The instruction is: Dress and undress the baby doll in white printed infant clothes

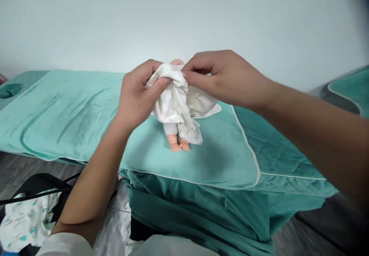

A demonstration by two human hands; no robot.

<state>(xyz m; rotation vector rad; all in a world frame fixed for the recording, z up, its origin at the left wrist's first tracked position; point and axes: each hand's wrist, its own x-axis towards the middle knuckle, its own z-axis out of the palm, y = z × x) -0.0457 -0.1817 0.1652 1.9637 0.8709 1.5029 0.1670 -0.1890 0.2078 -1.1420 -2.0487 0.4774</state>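
A small white patterned baby garment [173, 104] is held up in front of me, bunched at its top. My left hand [141, 90] grips its gathered edge between thumb and fingers. Just to the right, my right hand [215, 73] pinches the same cloth with fingertips and thumb. Behind and below the garment lies a baby doll [174, 142], its feet towards me. White clothing shows on the doll's leg, and a bit of its head peeks out above the cloth. Most of the doll's body is hidden by the garment.
The doll lies on a green velvety cover [161, 163] with pale piping, spread over a bed against a white wall [184, 21]. Darker green quilted fabric [276, 148] extends to the right. At lower left, a white printed cloth [27, 221] rests on a black chair.
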